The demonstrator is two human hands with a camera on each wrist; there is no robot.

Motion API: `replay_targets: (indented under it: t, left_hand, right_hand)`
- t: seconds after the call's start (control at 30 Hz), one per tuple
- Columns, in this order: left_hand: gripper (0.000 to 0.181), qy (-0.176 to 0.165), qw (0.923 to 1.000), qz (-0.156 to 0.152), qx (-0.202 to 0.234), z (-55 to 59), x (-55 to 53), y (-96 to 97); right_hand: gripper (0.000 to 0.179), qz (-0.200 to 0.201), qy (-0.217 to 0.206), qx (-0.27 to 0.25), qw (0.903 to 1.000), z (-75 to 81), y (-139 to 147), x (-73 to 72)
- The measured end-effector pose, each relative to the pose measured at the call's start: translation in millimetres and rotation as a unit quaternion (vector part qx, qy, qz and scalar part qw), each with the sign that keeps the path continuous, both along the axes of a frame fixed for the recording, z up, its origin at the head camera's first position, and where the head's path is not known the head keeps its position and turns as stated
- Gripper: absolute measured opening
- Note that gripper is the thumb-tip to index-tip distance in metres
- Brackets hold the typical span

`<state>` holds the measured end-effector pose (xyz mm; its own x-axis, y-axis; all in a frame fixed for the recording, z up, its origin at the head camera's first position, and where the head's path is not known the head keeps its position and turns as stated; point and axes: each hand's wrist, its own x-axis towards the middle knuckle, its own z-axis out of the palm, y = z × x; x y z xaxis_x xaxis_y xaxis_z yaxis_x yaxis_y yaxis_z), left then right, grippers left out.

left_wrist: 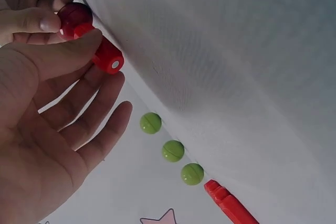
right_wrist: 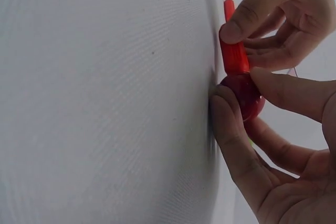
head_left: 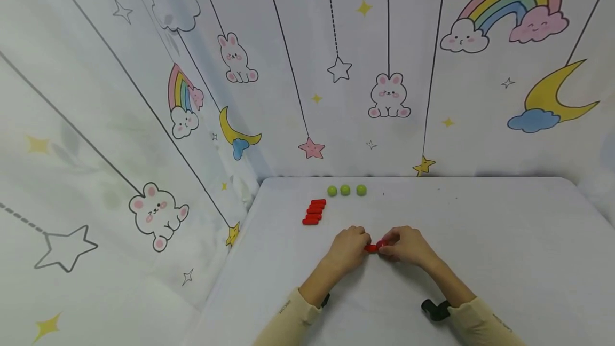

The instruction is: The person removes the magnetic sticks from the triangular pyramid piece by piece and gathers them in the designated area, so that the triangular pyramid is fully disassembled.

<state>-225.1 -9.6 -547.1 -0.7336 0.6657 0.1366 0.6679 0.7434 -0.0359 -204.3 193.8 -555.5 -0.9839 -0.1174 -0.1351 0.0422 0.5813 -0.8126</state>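
Observation:
My left hand (head_left: 349, 249) pinches a short red rod (left_wrist: 108, 56) between thumb and fingers; a pale round spot shows on the rod's end in the left wrist view. Facing it, my right hand (head_left: 405, 245) holds a dark red ball (right_wrist: 243, 96) with thumb and fingertips. Ball and rod meet end to end, low over the white table. In the right wrist view the rod (right_wrist: 234, 56) points away from the ball, toward the left thumb. Whether the two are joined I cannot tell.
Several red rods (head_left: 314, 211) lie in a stacked row on the table (head_left: 504, 239), left of the hands. Behind them sit three green balls (head_left: 345, 190) in a line. A patterned white curtain (head_left: 288, 95) borders the table's back and left.

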Motion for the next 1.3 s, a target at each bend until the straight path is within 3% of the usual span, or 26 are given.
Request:
replay_targets:
  t: [0.17, 0.33, 0.47, 0.63, 1.13, 1.3]
  left_hand:
    - [0.014, -0.013, 0.9999, 0.006, -0.009, -0.1, 2.0, 1.8]
    - [0.011, 0.020, 0.9990, 0.004, -0.040, -1.3, 1.2, -2.3]
    - [0.010, 0.019, 0.9990, 0.027, -0.032, 0.6, -2.0, -17.0]
    - [0.014, 0.013, 0.9990, 0.043, 0.004, 6.8, -6.0, -32.8]
    - [0.014, 0.001, 0.9962, 0.085, 0.019, 16.4, -16.3, -58.6]
    - [0.014, 0.020, 0.9945, 0.101, 0.021, 17.4, -24.7, -70.3]
  right_hand:
    - [0.020, 0.004, 0.009, 0.014, 0.9999, 3.3, -3, 3.0]
    - [0.022, 0.013, 0.031, 0.054, 0.9980, 6.8, -1, 6.0]
    - [0.025, 0.001, 0.039, 0.093, 0.9949, 7.3, 7, 5.8]
    - [0.027, 0.009, 0.038, 0.089, 0.9953, 8.1, 13, 4.1]
    - [0.027, 0.019, 0.049, 0.086, 0.9949, 5.6, 10, 4.5]
    - [0.027, 0.019, 0.043, 0.089, 0.9949, 8.2, 10, 3.9]
